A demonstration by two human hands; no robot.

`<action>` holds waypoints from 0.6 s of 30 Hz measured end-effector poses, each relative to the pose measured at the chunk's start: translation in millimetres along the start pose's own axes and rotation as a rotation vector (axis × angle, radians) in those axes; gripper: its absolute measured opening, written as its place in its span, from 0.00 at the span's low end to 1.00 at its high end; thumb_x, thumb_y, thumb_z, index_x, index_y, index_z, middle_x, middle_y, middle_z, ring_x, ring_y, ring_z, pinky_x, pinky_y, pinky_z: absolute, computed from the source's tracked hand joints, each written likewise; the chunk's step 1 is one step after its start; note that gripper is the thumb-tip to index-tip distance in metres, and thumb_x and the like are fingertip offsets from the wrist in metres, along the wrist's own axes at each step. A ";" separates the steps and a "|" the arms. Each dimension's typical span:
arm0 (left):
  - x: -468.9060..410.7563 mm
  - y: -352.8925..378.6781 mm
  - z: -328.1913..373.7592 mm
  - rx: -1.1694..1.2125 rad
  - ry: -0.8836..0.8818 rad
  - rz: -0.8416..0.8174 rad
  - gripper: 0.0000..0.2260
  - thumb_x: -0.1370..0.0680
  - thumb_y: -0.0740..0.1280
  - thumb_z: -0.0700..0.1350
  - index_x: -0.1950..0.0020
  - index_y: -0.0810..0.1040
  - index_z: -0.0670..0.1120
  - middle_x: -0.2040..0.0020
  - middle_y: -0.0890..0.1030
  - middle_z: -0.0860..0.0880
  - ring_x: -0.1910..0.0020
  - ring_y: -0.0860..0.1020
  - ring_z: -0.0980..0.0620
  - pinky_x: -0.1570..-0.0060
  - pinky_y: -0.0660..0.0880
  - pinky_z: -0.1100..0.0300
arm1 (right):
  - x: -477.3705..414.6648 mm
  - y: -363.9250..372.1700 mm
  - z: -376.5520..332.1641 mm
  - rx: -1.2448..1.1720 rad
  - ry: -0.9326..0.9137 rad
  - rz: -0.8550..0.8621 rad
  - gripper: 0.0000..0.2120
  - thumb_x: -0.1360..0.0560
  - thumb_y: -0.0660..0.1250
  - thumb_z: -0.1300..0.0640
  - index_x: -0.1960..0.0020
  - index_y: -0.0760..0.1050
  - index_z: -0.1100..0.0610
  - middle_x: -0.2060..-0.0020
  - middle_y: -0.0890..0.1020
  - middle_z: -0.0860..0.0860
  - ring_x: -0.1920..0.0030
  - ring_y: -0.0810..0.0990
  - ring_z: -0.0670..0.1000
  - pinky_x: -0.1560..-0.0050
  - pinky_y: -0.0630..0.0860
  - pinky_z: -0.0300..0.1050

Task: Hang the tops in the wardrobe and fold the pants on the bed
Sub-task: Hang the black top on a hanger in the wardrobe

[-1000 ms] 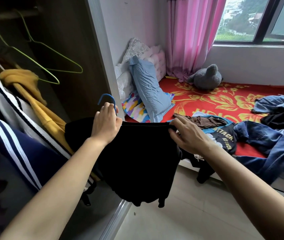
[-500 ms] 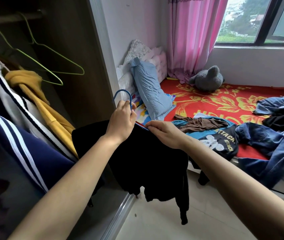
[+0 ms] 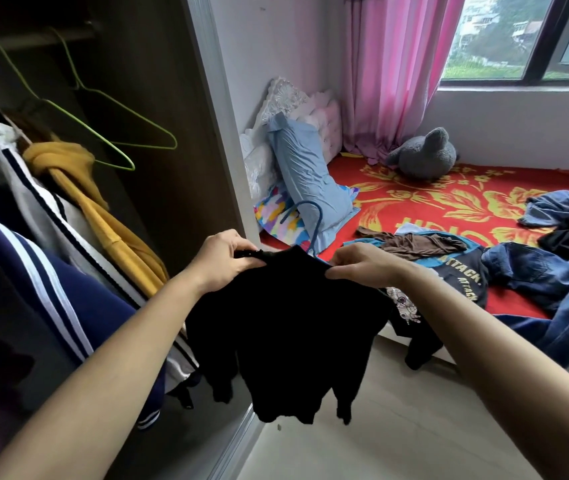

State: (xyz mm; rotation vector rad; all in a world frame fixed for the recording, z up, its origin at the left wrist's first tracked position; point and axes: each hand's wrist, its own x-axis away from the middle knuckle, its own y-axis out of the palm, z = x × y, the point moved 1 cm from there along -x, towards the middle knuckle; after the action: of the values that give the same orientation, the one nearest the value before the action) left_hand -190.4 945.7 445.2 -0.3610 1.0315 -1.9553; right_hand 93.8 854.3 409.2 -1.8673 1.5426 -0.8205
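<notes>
A black top (image 3: 290,327) hangs in front of me on a blue hanger (image 3: 314,223), whose hook sticks up between my hands. My left hand (image 3: 220,258) pinches the top's left shoulder. At the right shoulder, my right hand (image 3: 362,265) pinches the fabric. The open wardrobe (image 3: 158,188) is on the left, holding a yellow top (image 3: 103,209), a white striped jacket (image 3: 33,195) and a navy striped jacket (image 3: 30,271). On the bed (image 3: 432,202) lie blue jeans (image 3: 553,292), a dark printed top (image 3: 460,282) and a brown garment (image 3: 411,242).
Two empty green wire hangers (image 3: 103,133) hang on the wardrobe rail. A blue pillow (image 3: 307,181) leans at the bed's head, and a grey plush toy (image 3: 421,157) sits by the pink curtain (image 3: 390,74). Pale floor (image 3: 397,427) lies below my arms.
My left hand left the hanger hook and moved to the top's left shoulder. My right hand shifted to the right shoulder. The top now hangs spread between both hands.
</notes>
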 end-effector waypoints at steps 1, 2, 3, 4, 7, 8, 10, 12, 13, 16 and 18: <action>1.2 2.7 -0.8 0.056 0.012 0.029 0.10 0.29 0.77 0.47 0.59 0.83 0.64 0.58 0.78 0.52 0.57 0.78 0.55 0.57 0.69 0.68 | -1.3 4.2 -5.9 -0.073 -0.009 -0.015 0.13 0.22 0.66 0.39 0.58 0.79 0.47 0.65 0.77 0.39 0.61 0.76 0.41 0.60 0.69 0.37; 3.0 4.1 -0.7 0.086 0.022 0.054 0.12 0.29 0.77 0.46 0.60 0.83 0.65 0.59 0.78 0.54 0.57 0.79 0.56 0.56 0.70 0.69 | -2.0 8.5 -12.7 -0.173 -0.031 -0.009 0.15 0.21 0.64 0.37 0.56 0.79 0.47 0.65 0.77 0.39 0.62 0.75 0.40 0.60 0.69 0.36; 4.0 6.3 -0.6 0.124 0.042 0.064 0.13 0.28 0.77 0.44 0.60 0.83 0.65 0.59 0.79 0.56 0.57 0.79 0.57 0.56 0.71 0.70 | -2.2 11.8 -19.2 -0.259 -0.062 0.005 0.15 0.20 0.62 0.37 0.54 0.79 0.47 0.65 0.76 0.39 0.62 0.75 0.40 0.60 0.68 0.35; 5.6 8.2 0.6 0.159 0.056 0.063 0.14 0.28 0.77 0.43 0.59 0.84 0.66 0.59 0.80 0.57 0.56 0.80 0.58 0.55 0.71 0.71 | -2.6 13.8 -25.8 -0.306 -0.098 0.025 0.15 0.19 0.61 0.39 0.52 0.78 0.49 0.65 0.75 0.39 0.63 0.74 0.40 0.61 0.68 0.34; 10.2 11.3 3.3 0.290 0.067 0.060 0.16 0.27 0.75 0.41 0.58 0.84 0.65 0.57 0.82 0.60 0.55 0.81 0.59 0.55 0.73 0.70 | -3.8 16.0 -38.8 -0.320 -0.167 0.099 0.13 0.17 0.61 0.47 0.53 0.77 0.54 0.67 0.73 0.39 0.65 0.71 0.40 0.60 0.66 0.37; 11.3 11.3 3.4 0.324 0.068 0.069 0.16 0.26 0.75 0.41 0.57 0.85 0.65 0.57 0.83 0.59 0.56 0.81 0.60 0.56 0.73 0.70 | -3.8 16.8 -41.5 -0.371 -0.175 0.122 0.13 0.16 0.61 0.49 0.52 0.77 0.56 0.66 0.73 0.41 0.64 0.71 0.41 0.59 0.66 0.38; 13.7 12.1 1.3 0.378 0.085 0.082 0.15 0.26 0.74 0.39 0.55 0.85 0.63 0.56 0.84 0.57 0.55 0.82 0.59 0.56 0.74 0.71 | -4.4 18.1 -44.7 -0.461 -0.186 0.178 0.16 0.17 0.61 0.48 0.47 0.76 0.62 0.62 0.73 0.48 0.61 0.72 0.46 0.58 0.66 0.43; 15.7 13.5 -2.2 0.424 0.076 0.091 0.14 0.25 0.73 0.38 0.54 0.86 0.60 0.55 0.85 0.54 0.53 0.83 0.57 0.55 0.75 0.69 | -7.8 19.5 -48.6 -0.425 -0.196 0.250 0.18 0.17 0.61 0.47 0.48 0.76 0.63 0.62 0.74 0.51 0.61 0.72 0.48 0.58 0.68 0.45; 16.3 13.9 -4.2 0.446 0.063 0.115 0.14 0.25 0.73 0.38 0.54 0.86 0.58 0.54 0.85 0.54 0.53 0.83 0.55 0.54 0.76 0.69 | -10.4 20.1 -48.2 -0.365 -0.200 0.292 0.17 0.17 0.62 0.47 0.50 0.77 0.62 0.62 0.76 0.52 0.60 0.74 0.48 0.57 0.69 0.45; 18.8 8.4 -6.7 0.540 0.021 0.312 0.12 0.25 0.72 0.35 0.53 0.85 0.53 0.56 0.85 0.54 0.55 0.82 0.56 0.54 0.76 0.68 | -18.6 23.1 -28.6 -0.018 -0.115 0.305 0.17 0.18 0.63 0.48 0.55 0.79 0.61 0.59 0.78 0.53 0.55 0.78 0.51 0.50 0.72 0.49; 19.0 -0.3 -9.9 0.598 0.004 0.400 0.10 0.24 0.71 0.35 0.52 0.85 0.50 0.56 0.86 0.52 0.55 0.82 0.55 0.53 0.78 0.65 | -17.2 27.2 -8.8 0.106 0.010 0.200 0.16 0.18 0.63 0.48 0.57 0.80 0.57 0.60 0.78 0.49 0.53 0.79 0.54 0.50 0.73 0.50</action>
State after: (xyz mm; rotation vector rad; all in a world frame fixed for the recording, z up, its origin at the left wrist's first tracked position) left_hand -207.4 935.7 436.8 0.1721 0.4337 -1.7861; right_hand 67.4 866.4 392.6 -1.6068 1.6281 -0.8039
